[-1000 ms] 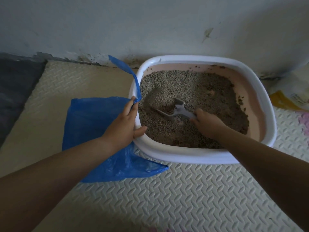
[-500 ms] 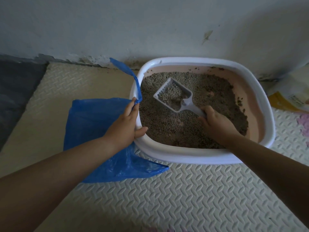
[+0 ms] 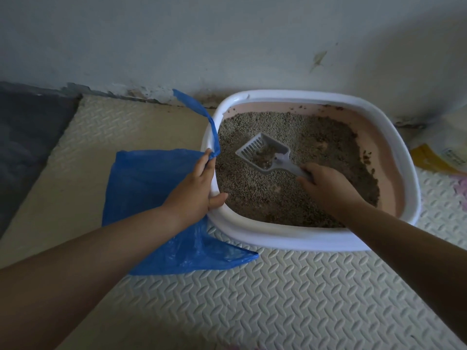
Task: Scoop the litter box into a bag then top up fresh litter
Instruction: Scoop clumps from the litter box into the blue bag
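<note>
The litter box [image 3: 290, 239], white-rimmed with a pink inner wall, sits on a ribbed foam floor mat [image 3: 278, 299] at centre right of the frame. Its far rim lies close to the wall [image 3: 227, 46]. A yellow and white package [image 3: 444, 152] stands just beside its right rim. The mat in the lower half of the frame is bare, and a dark grey mat [image 3: 27, 137] fills the left edge.

A blue plastic bag [image 3: 146, 188] lies flat on the floor against the box's left rim. One of its handle straps runs up over that rim toward the wall. The left hand [image 3: 194, 195] rests along the outside of the left rim, fingertips pinching the strap against it and thumb hooked over the rim into the box.

The right hand [image 3: 326, 188], over the litter [image 3: 316, 137] near the middle of the box, is closed round the handle of a grey slotted scoop [image 3: 262, 151]. The scoop's long axis runs from lower right to upper left. Its head points toward the left rim and the pinched strap, is raised off the litter and carries a small dark load. On the right side the litter stops short, leaving pink wall showing.
</note>
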{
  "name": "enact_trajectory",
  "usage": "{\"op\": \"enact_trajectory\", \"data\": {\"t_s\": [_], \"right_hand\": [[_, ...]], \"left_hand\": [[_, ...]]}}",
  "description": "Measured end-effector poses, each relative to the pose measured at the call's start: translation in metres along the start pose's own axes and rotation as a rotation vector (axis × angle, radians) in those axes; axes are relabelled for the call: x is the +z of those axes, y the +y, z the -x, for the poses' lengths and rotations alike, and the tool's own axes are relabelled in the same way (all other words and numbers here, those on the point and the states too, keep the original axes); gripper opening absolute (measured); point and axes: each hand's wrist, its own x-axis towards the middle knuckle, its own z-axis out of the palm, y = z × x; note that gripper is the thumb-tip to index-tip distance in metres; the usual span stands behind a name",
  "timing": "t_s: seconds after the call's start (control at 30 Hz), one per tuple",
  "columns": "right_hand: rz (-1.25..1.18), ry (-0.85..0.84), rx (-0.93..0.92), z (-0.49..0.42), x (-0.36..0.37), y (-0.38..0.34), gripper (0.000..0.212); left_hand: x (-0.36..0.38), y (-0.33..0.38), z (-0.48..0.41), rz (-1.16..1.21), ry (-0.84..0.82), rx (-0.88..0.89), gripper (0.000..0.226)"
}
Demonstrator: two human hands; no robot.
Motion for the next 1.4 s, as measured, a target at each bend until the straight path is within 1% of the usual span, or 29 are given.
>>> {"op": "enact_trajectory", "data": {"t_s": [0.1,0.27,0.4,0.57,0.73,0.93,1.07,1.27,1.4], "right_hand": [[0.039,-0.058,0.066,-0.009,-0.002,-0.006,0.017],[0.128,-0.09,0.173,-0.033,-0.007,-0.011,0.025],[0.133,-0.091,0.212,-0.059,-0.004,-0.023,0.021],[0.049,-0.039,0.257,-0.085,0.021,-0.042,0.018],[0.003,-0.023,0.305,-0.097,0.043,-0.056,0.016],[-0.115,0.068,0.213,-0.081,0.051,-0.039,0.023],[-0.253,0.11,0.138,-0.056,0.034,-0.017,0.024],[-0.214,0.082,0.098,-0.022,0.009,0.018,0.024],[-0.205,0.096,0.081,0.0,-0.002,0.028,0.02]], "left_hand": [[0.001,-0.001,0.0,-0.009,0.009,0.005,0.084],[0.003,-0.004,-0.001,-0.013,0.038,0.031,0.085],[0.005,-0.006,-0.003,0.001,0.058,0.044,0.086],[0.009,-0.008,-0.005,-0.016,0.077,0.054,0.086],[0.01,-0.006,-0.006,-0.037,0.09,0.043,0.086],[0.008,-0.005,-0.005,-0.026,0.077,0.043,0.088],[0.007,-0.005,-0.004,-0.022,0.066,0.043,0.089],[0.005,-0.003,-0.002,-0.004,0.043,0.017,0.087],[0.003,-0.003,-0.002,-0.021,0.025,0.002,0.086]]}}
